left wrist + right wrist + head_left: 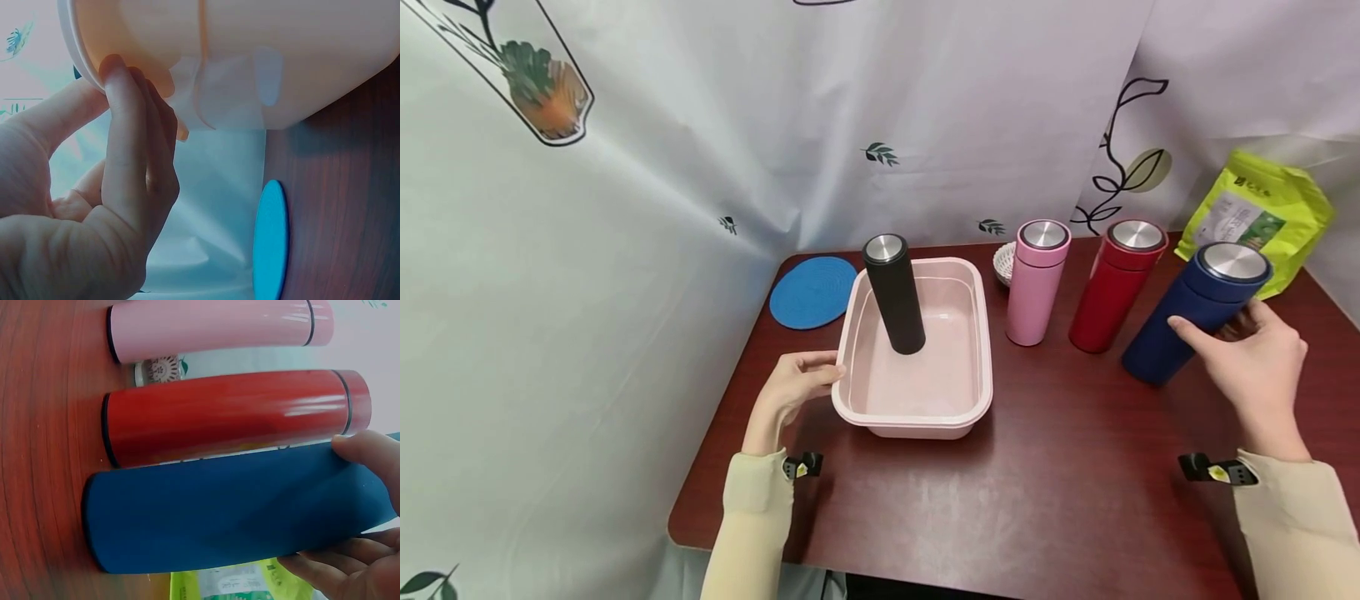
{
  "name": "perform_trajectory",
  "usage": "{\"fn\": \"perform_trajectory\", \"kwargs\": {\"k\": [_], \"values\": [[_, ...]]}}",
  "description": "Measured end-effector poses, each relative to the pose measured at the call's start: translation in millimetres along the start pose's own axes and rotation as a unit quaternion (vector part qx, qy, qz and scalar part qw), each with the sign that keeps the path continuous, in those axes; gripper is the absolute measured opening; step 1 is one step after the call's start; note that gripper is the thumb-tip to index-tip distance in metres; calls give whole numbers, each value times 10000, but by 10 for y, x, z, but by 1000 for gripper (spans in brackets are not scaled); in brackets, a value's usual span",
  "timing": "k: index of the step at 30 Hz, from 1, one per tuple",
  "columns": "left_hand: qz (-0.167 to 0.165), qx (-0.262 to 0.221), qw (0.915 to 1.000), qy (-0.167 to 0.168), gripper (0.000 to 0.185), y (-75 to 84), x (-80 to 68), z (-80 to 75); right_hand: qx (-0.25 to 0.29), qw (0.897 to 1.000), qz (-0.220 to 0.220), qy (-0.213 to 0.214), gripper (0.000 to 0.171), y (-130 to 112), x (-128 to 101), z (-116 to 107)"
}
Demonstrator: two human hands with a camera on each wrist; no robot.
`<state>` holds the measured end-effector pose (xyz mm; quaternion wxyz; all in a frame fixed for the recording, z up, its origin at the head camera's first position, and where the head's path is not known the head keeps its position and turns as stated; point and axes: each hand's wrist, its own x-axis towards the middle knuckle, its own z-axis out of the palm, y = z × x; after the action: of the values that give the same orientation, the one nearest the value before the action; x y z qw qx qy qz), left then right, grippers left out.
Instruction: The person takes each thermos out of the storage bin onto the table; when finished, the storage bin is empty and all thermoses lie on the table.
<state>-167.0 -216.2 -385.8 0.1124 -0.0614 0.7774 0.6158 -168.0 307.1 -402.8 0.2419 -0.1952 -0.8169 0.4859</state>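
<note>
Flasks stand across the middle of the head view on a dark red wooden table [1060,500]. The right hand [1255,367], at the right edge of the frame, has its thumb and fingers wrapped round the navy blue flask [1187,321]; the right wrist view shows the thumb on one side of the body and the fingers on the other. The flask's base rests on the table, and it appears to lean toward the upper right, though the wide lens may exaggerate that. Just to its left stand a red flask [1112,287] and a pink flask [1036,283], each with a steel cap and close to its neighbour.

Left of centre sits a pink rectangular basin [977,392]. Inside it a black flask [895,296] stands upright toward the far side, and nothing else shows in the basin. The left hand [790,392] holds the basin's near left corner, fingers curled under the rim and thumb on top.

Behind the basin, to its upper left, lies a round blue mat [812,292]. A small white ribbed dish [1002,261] peeks out behind the pink flask, its contents hidden. A lime green pouch [1262,208] stands in the upper right, behind the blue flask.
</note>
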Motion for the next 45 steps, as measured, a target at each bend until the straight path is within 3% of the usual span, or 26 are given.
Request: {"fn": "perform_trajectory", "kwargs": {"k": [12, 17, 22, 30, 34, 41, 45], "values": [[24, -116, 9999, -32, 46, -13, 11, 6, 168, 9995, 55, 261, 55, 78, 222, -4], [-14, -94, 10000, -12, 46, -20, 4, 5, -289, 9993, 61, 208, 60, 93, 325, -18], [-28, -117, 9999, -6, 46, -23, 12, 23, -991, 9949, -70, -183, 71, 81, 388, -78], [-57, -115, 9999, 29, 46, -19, 27, 7, -1021, 9940, 206, -326, 77, 86, 363, -57], [-23, -90, 10000, 7, 47, -13, 23, -9, -1137, 9929, 103, -322, 78, 86, 362, -43], [-65, -127, 9999, 32, 46, -27, 7, 1, -1361, 9872, -172, -815, 92, 89, 275, -70], [11, -143, 9999, 14, 46, -24, 7, 2, -1141, 9919, -53, -557, 95, 60, 222, -61]]}}
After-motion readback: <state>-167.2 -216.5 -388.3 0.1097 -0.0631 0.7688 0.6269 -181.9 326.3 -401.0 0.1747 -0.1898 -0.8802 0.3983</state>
